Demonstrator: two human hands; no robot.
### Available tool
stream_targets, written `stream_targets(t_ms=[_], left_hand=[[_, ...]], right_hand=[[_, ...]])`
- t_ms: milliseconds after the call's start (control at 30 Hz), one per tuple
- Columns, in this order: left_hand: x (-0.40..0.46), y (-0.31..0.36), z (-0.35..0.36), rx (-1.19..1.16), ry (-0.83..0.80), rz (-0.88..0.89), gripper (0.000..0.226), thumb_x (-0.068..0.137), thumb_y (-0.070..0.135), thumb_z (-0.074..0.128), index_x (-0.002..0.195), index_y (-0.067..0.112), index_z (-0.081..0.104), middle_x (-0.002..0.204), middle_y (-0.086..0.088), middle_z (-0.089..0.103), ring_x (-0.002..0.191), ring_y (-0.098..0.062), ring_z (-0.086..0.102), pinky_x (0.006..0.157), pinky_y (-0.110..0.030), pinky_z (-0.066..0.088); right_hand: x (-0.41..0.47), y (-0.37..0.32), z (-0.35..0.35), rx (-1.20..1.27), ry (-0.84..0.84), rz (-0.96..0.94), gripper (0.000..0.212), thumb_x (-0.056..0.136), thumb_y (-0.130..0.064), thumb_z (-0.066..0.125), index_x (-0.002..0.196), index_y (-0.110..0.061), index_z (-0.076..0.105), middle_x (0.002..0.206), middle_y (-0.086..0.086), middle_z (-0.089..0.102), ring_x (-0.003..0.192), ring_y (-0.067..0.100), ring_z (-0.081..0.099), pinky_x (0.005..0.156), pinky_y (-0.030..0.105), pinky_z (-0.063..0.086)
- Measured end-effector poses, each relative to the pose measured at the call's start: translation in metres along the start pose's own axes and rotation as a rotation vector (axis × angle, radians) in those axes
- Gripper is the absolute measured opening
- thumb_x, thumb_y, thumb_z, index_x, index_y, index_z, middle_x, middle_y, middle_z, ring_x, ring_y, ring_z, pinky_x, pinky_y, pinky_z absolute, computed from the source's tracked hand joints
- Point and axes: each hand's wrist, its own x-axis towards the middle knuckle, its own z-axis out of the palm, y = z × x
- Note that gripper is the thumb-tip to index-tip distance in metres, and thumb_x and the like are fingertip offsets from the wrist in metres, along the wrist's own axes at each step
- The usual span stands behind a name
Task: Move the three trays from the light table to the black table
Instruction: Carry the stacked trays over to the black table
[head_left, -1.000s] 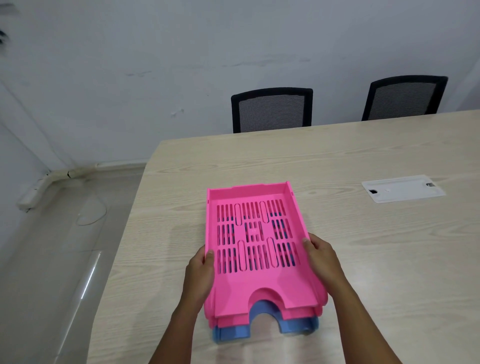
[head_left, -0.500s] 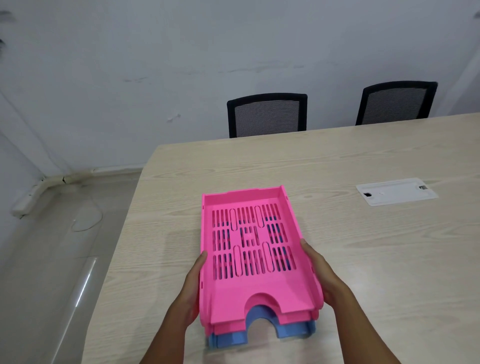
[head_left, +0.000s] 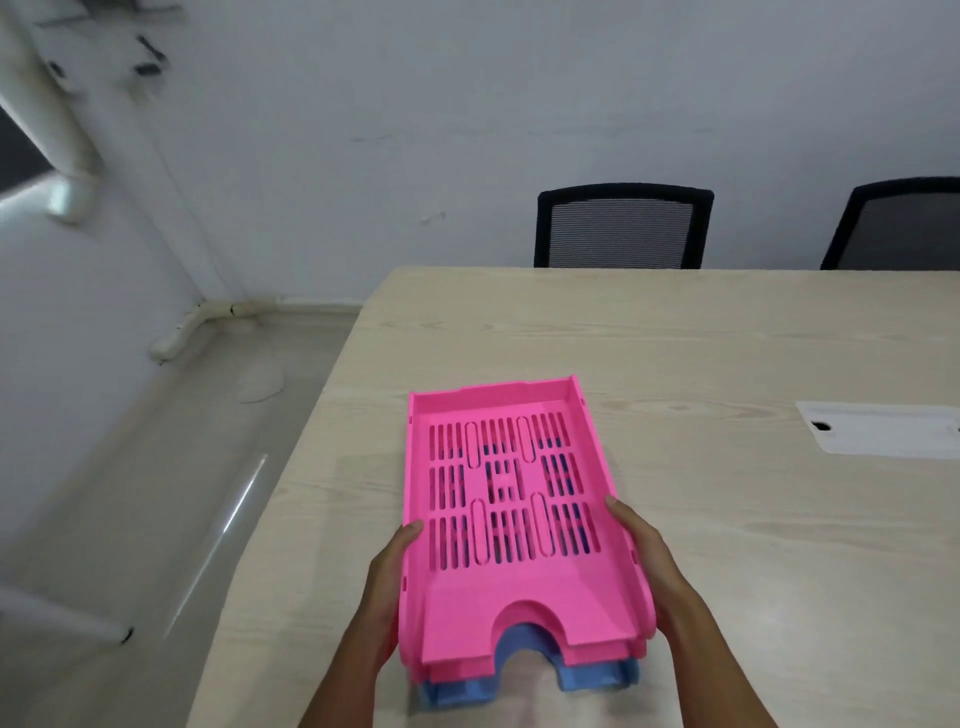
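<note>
The left hand (head_left: 387, 587) is pressing against the left long wall of the tray stack, thumb lying along the rim of the top pink tray (head_left: 511, 519) and the other fingers hidden beneath. The right hand (head_left: 644, 556) is doing the same on the right long wall, thumb tip sitting at the rim and palm flat to the side. Both hands are closed around the stack, clamping it between them.

The stack is made of three nested trays: the top pink tray with its slotted floor, a second pink tray (head_left: 631, 648) showing only as a thin lip under it, and a blue tray (head_left: 592, 686) at the bottom, peeking out at the near end below the arched cut-out. The stack is sitting over the light table (head_left: 727, 353), near its left edge and close to the near edge, its long side running away from the person. Whether it is resting on the surface or lifted just clear, I cannot tell.

Farther right on the surface, a white cable hatch (head_left: 883, 428) is lying flat, well apart from the trays. Two black mesh chairs (head_left: 623, 226) are standing at the far edge, against the pale wall (head_left: 467, 104).
</note>
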Motion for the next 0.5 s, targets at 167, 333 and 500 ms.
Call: stream_targets(t_ms=[167,333,500], left_hand=[[-0.037,-0.017,-0.034,-0.119,0.163,0.059,0.078,0.068,0.061,0.074,0.127,0.01,0.063,0.124,-0.031,0.065,0.113,-0.056,0.06,0.099,-0.071,0.044],[-0.087,-0.028,-0.077,-0.29,0.328,0.165,0.07,0.074,0.051,0.071,0.127,0.007,0.063,0.121,-0.028,0.067,0.1,-0.044,0.066,0.095,-0.062,0.05],[-0.136,-0.039,-0.134,-0.425,0.448,0.26,0.046,0.093,0.038,0.055,0.121,0.004,0.066,0.112,-0.028,0.07,0.09,-0.04,0.07,0.082,-0.051,0.056]], right_hand=[[0.018,-0.001,0.037,-0.126,-0.153,0.046,0.057,0.08,-0.053,0.067,0.118,-0.01,0.071,0.105,0.015,0.077,0.087,0.032,0.073,0.109,0.058,0.041],[0.027,0.009,0.102,-0.212,-0.342,0.12,0.055,0.089,-0.047,0.06,0.124,-0.004,0.065,0.103,0.015,0.076,0.084,0.03,0.073,0.09,0.047,0.054],[0.03,0.038,0.181,-0.291,-0.516,0.191,0.054,0.091,-0.042,0.059,0.127,-0.002,0.062,0.107,0.019,0.073,0.085,0.034,0.071,0.08,0.043,0.057]])
